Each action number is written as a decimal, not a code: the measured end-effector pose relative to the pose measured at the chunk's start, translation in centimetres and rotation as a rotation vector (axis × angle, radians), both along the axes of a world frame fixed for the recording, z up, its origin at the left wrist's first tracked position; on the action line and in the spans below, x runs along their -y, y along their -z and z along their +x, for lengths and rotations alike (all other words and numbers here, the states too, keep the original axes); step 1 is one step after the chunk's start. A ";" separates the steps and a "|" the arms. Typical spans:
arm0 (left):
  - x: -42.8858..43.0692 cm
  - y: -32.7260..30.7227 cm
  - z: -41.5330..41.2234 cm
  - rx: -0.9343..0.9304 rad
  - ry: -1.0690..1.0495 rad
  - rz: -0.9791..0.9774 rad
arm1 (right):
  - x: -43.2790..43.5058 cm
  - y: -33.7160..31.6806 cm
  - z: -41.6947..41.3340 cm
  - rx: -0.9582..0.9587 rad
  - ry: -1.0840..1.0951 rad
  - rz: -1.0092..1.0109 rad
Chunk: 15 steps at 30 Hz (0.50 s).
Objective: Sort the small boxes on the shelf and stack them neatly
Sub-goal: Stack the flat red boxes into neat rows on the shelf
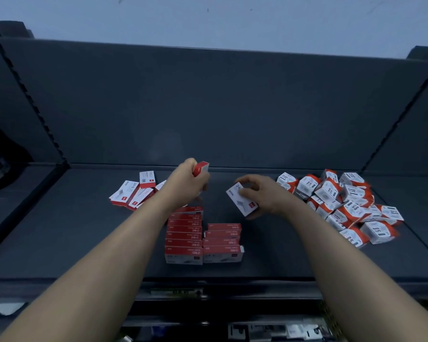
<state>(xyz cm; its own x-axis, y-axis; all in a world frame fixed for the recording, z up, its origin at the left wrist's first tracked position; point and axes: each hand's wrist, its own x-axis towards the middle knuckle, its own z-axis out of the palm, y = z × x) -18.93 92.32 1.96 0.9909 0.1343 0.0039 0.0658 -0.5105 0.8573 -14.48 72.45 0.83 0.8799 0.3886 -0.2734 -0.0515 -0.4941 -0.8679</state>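
Note:
My left hand (187, 180) grips a red and white small box (201, 168), held upright above the shelf. My right hand (260, 193) holds a flat white box with a red corner (241, 199), tilted, just right of centre. Below both hands stand two neat stacks of red boxes: a taller left stack (184, 236) and a shorter right stack (223, 244), touching side by side. A few loose flat boxes (134, 191) lie scattered at the left.
A jumbled heap of several chunkier white and orange boxes (344, 203) fills the right of the dark shelf (84, 243). The shelf's back panel (220, 107) rises behind. Price-tag rail (176, 291) runs along the front edge; a lower shelf shows beneath.

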 end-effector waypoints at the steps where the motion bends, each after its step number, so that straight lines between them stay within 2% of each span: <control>1: 0.0 0.1 0.0 -0.006 0.002 0.000 | 0.1 0.0 -0.1 -0.011 0.002 -0.002; 6: -0.3 0.3 0.6 -0.117 0.002 -0.069 | 0.8 0.5 -0.1 -0.027 -0.030 -0.053; 11: -0.4 1.2 0.9 -0.074 0.095 0.188 | 1.9 0.9 0.3 0.018 -0.009 -0.042; 15: 0.4 2.6 1.0 0.025 0.205 0.279 | 2.8 0.9 0.6 0.065 -0.017 -0.120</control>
<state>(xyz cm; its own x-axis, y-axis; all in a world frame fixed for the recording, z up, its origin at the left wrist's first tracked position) -17.90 91.92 -0.63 0.9964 -0.0768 0.0370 -0.0814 -0.7262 0.6827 -13.92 69.65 -0.03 0.8906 0.3719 -0.2619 0.0121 -0.5950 -0.8037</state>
